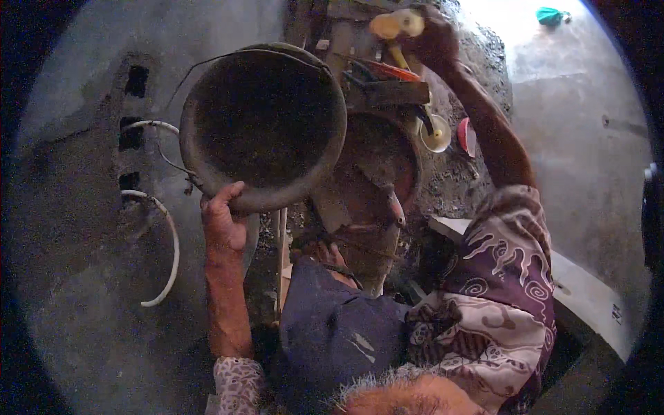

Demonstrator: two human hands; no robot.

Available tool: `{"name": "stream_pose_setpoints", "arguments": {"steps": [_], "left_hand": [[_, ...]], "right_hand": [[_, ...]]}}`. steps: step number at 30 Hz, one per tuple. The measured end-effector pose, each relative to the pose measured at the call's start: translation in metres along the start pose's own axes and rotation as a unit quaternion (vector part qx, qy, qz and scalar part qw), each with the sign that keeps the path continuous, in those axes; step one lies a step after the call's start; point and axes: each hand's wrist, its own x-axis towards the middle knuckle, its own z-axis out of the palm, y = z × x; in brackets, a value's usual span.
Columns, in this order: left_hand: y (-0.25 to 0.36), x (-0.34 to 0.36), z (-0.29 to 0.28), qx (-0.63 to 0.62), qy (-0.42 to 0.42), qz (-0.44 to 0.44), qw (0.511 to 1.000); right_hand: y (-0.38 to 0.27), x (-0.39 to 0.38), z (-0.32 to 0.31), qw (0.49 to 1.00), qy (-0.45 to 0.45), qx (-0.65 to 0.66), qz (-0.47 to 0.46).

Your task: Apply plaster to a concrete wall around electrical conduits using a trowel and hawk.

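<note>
My left hand point(223, 218) grips the lower rim of a dark grey, round bucket point(263, 197) with a thin handle, held tilted so its dark inside shows. At the top, my right hand point(436, 41) is closed round a yellow object point(394, 26), possibly a tool; its exact kind is unclear. Beside the bucket, partly behind it, a reddish-brown tub point(408, 166) contains a trowel point(391, 200) and grey material. Below my right hand lie an orange-red item point(387, 69), a wooden piece point(398, 92), a cream round container point(436, 138) and a red bowl point(467, 137).
A grey wall point(83, 228) on the left has openings with curved white pipes point(169, 256). A pale board point(588, 290) slants at the lower right. A pale surface point(567, 124) fills the right, with a green bundle point(550, 16) at its far end. Rough rubble ground point(477, 69) lies between.
</note>
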Motion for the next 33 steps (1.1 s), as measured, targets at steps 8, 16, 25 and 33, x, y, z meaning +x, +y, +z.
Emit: {"name": "stream_pose_setpoints", "arguments": {"steps": [8, 16, 25, 33], "left_hand": [[0.009, 0.013, 0.038, -0.002, -0.04, 0.009, 0.999], [0.025, 0.054, 0.16, -0.019, -0.188, 0.011, 0.982], [-0.006, 0.128, 0.272, 0.202, -0.346, 0.189, 0.897], [0.017, 0.108, 0.284, 0.045, -0.321, -0.078, 0.943]], "right_hand": [[0.033, -0.161, -0.099, 0.866, 0.108, 0.371, 0.318], [-0.057, -0.27, -0.135, 0.357, 0.254, 0.716, 0.543], [-0.066, -0.28, -0.168, 0.427, 0.244, 0.684, 0.539], [-0.092, -0.233, -0.163, 0.25, 0.23, 0.794, 0.504]]}}
